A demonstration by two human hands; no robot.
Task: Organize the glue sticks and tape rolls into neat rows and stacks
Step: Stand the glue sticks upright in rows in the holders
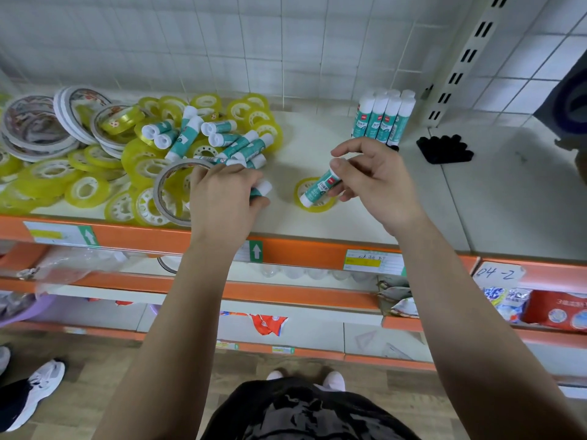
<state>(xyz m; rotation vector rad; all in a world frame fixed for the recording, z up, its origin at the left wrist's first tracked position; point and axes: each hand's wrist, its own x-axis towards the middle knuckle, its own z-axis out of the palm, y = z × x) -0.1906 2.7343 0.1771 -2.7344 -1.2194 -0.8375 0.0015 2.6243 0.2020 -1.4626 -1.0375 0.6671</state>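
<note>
Mess lies unsorted at ten o'clock, a heap of yellow tape rolls [89, 188] under loose glue sticks [222, 139]; only one upright row of glue sticks [382, 119] stands at one o'clock, while the right hand [378, 182] pinches a glue stick [319, 188] and the left hand [222, 198] grips a second stick [263, 188].

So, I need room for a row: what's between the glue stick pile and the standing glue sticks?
Only bare shelf between the pile and the standing glue sticks, per the head view.
</note>
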